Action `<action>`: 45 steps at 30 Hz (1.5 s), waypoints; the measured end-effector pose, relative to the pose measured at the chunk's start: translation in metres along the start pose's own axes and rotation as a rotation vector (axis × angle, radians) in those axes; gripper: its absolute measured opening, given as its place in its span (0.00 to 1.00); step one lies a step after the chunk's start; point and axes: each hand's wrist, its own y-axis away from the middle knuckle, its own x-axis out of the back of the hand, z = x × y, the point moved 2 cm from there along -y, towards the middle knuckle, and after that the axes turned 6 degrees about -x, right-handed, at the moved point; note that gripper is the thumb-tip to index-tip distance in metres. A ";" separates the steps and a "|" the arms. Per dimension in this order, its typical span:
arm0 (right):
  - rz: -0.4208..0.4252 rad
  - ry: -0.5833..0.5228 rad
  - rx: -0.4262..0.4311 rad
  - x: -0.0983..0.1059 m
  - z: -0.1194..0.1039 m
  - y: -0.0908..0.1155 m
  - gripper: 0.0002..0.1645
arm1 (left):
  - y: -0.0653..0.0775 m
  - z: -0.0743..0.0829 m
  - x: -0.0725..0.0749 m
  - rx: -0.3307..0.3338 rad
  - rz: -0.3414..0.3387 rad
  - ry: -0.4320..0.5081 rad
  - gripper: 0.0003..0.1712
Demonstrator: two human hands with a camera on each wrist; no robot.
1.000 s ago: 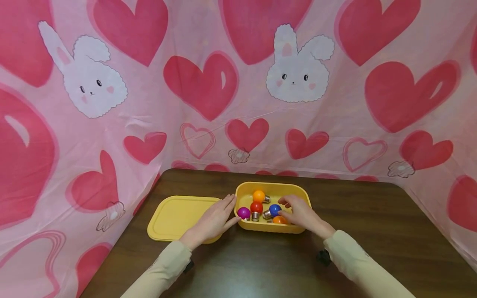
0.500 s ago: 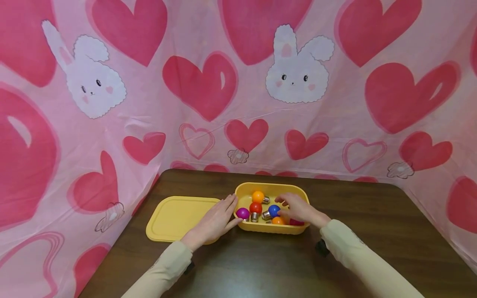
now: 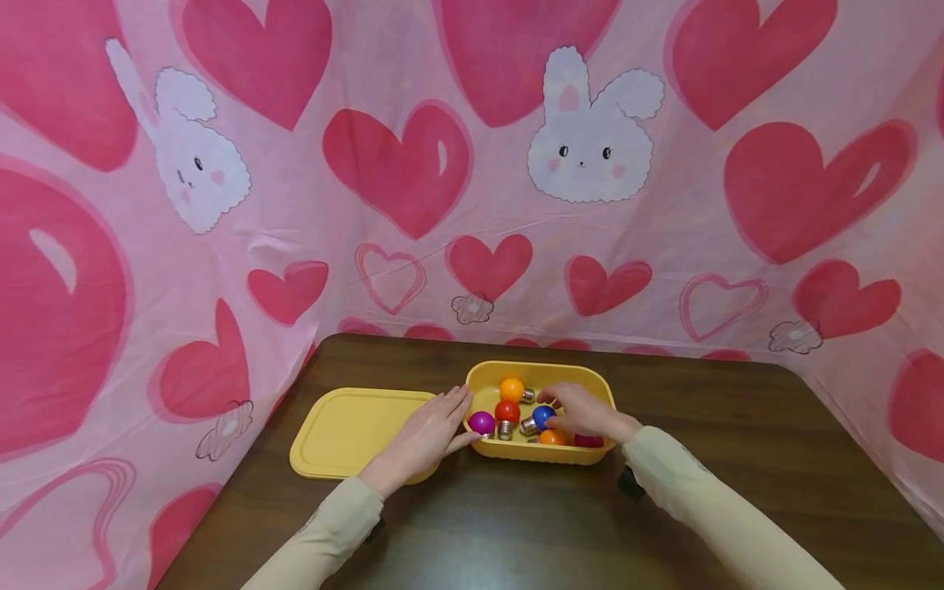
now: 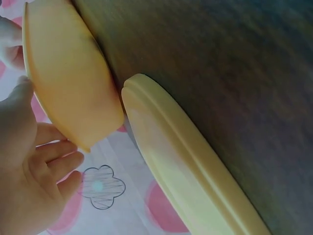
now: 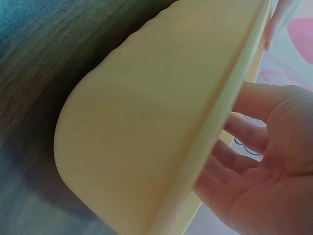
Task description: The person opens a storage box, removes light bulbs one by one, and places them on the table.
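Note:
A yellow plastic box (image 3: 542,452) holds several colored light bulbs with metal screw bases. My left hand (image 3: 424,434) rests its straight fingers against the box's left end, its thumb by the front rim. Over the box's right side, my right hand (image 3: 583,410) reaches in with bent fingers. Its thumb and index finger are spread on either side of the blue bulb (image 3: 544,417), the thumb overlapping it. The red bulb (image 3: 506,410), purple bulb (image 3: 482,423) and yellow-orange bulb (image 3: 512,388) lie to the left. In the right wrist view, the box wall (image 5: 132,122) hides the fingertips.
A flat yellow lid (image 3: 354,434) lies left of the box, partly under the left forearm. An orange bulb (image 3: 553,437) and a dark red bulb (image 3: 588,441) sit along the box's front wall. Pink heart-printed cloth (image 3: 501,197) hangs behind the brown table (image 3: 708,410).
My right hand has shifted left over the blue bulb, uncovering the dark red bulb at the front right of the box. The left hand has stayed at the box's left end.

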 end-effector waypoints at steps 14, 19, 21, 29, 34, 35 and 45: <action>-0.049 -0.008 -0.068 -0.002 0.005 -0.001 0.22 | -0.005 0.005 -0.001 -0.015 0.046 0.047 0.43; -0.063 -0.018 -0.085 -0.001 0.007 -0.001 0.23 | -0.007 0.007 -0.001 -0.015 0.056 0.060 0.43; -0.062 -0.017 -0.088 -0.001 0.007 -0.001 0.23 | -0.007 0.007 -0.001 -0.019 0.065 0.065 0.42; -0.071 -0.019 -0.079 -0.002 0.000 -0.002 0.22 | -0.004 0.005 0.001 -0.024 0.085 0.052 0.42; -0.067 -0.015 -0.066 -0.003 -0.002 -0.005 0.22 | -0.001 0.003 0.002 -0.007 0.086 0.063 0.42; -0.064 -0.010 -0.060 -0.003 -0.001 -0.006 0.22 | -0.001 0.004 0.003 -0.007 0.086 0.065 0.42; -0.010 -0.008 -0.010 0.003 0.006 -0.004 0.18 | -0.001 0.003 0.002 -0.016 0.109 0.060 0.41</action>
